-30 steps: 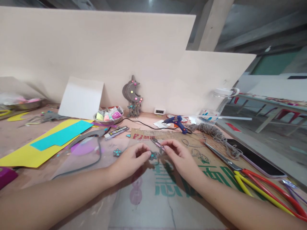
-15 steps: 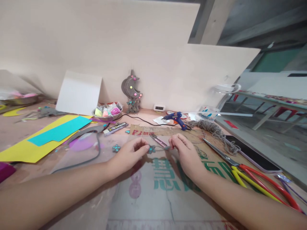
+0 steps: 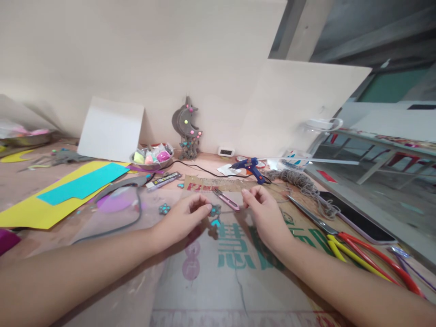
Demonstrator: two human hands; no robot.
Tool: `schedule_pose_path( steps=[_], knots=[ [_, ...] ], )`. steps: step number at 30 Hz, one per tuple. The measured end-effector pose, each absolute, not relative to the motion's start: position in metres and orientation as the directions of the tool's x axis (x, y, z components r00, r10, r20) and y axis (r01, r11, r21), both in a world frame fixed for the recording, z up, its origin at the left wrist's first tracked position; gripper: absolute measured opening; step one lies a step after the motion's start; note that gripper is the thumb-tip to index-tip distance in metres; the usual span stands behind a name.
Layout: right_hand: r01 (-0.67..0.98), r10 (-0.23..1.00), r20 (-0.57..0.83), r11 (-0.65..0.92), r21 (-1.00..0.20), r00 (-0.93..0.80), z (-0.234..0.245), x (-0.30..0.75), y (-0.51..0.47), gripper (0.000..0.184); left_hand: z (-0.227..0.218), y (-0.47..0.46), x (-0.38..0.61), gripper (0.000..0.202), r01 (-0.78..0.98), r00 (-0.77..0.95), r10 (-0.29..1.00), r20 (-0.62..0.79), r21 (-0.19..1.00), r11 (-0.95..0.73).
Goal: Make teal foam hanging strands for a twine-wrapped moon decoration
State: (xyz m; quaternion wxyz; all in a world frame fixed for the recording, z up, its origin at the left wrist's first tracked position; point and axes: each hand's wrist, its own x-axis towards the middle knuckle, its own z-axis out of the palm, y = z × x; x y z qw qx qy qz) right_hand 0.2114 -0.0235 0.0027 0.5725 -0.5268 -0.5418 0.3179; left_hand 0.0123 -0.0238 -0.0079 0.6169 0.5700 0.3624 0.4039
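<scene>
My left hand (image 3: 185,217) pinches a small grey ornament with turquoise dots (image 3: 214,210) just above the cardboard sheet (image 3: 235,263). My right hand (image 3: 264,211) is a little to its right, fingers curled with thumb and forefinger pressed together; what they hold is too thin to make out. A pink-handled snipper (image 3: 225,200) lies between the two hands, just beyond them. Another small turquoise-dotted piece (image 3: 164,208) lies left of my left hand.
Yellow and teal foam sheets (image 3: 68,188) lie at left, with a grey crescent cut-out (image 3: 119,185). A bowl of coloured bits (image 3: 152,158), moon ornament (image 3: 186,129), blue glue gun (image 3: 250,168), twine (image 3: 299,181), scissors (image 3: 340,238) and a phone (image 3: 357,218) stand around.
My right hand has drawn away from the ornament to the right and up. The left hand keeps its pinch on the ornament. The view has tilted slightly.
</scene>
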Motion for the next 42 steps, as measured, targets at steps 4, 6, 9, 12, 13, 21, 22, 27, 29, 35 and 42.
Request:
schedule_pose_path(
  steps=[4,6,9,12,13,21,22,27,29,35,42],
  knots=[
    [0.225,0.966,0.243,0.219,-0.949,0.086,0.010,0.206,-0.030,0.026,-0.013,-0.019,0.010,0.022,-0.014,0.400,0.914,0.069,0.997,-0.070],
    [0.242,0.969,0.243,0.227,-0.943,0.040,0.014,0.204,-0.032,0.024,-0.014,-0.018,0.009,0.022,-0.007,0.404,0.913,0.058,0.998,-0.060],
    [0.270,0.966,0.258,0.244,-0.931,0.017,0.016,0.203,-0.033,0.022,-0.013,-0.019,0.009,0.023,-0.016,0.409,0.912,0.032,0.999,-0.028],
    [0.279,0.965,0.261,0.248,-0.928,0.010,0.016,0.203,-0.033,0.019,-0.009,-0.021,0.009,0.022,0.011,0.415,0.909,0.047,0.998,-0.056],
    [0.278,0.965,0.261,0.249,-0.928,0.006,0.016,0.203,-0.033,0.019,-0.008,-0.021,0.009,0.021,0.026,0.415,0.908,0.057,0.997,-0.075],
    [0.221,0.967,0.251,0.252,-0.942,-0.034,0.009,0.201,-0.034,0.012,-0.005,-0.021,0.008,0.021,0.070,0.415,0.905,0.096,0.988,-0.137],
    [0.221,0.968,0.250,0.251,-0.942,-0.033,0.008,0.202,-0.034,0.011,-0.005,-0.021,0.008,0.021,0.076,0.416,0.904,0.096,0.987,-0.140],
    [0.214,0.974,0.222,0.224,-0.951,-0.036,0.010,0.202,-0.035,0.013,-0.004,-0.022,0.008,0.021,0.071,0.416,0.905,0.090,0.989,-0.131],
    [0.209,0.978,0.203,0.210,-0.955,-0.052,0.011,0.202,-0.036,0.015,-0.005,-0.022,0.008,0.020,0.058,0.420,0.904,0.083,0.991,-0.118],
    [0.240,0.962,0.257,0.271,-0.932,-0.087,0.009,0.203,-0.036,0.003,-0.008,-0.022,0.008,0.019,0.042,0.440,0.895,0.070,0.994,-0.099],
    [0.151,0.967,0.165,0.196,-0.969,-0.192,0.007,0.200,-0.036,0.024,-0.005,-0.023,0.008,0.019,0.071,0.463,0.881,0.102,0.986,-0.151]
  ],
)
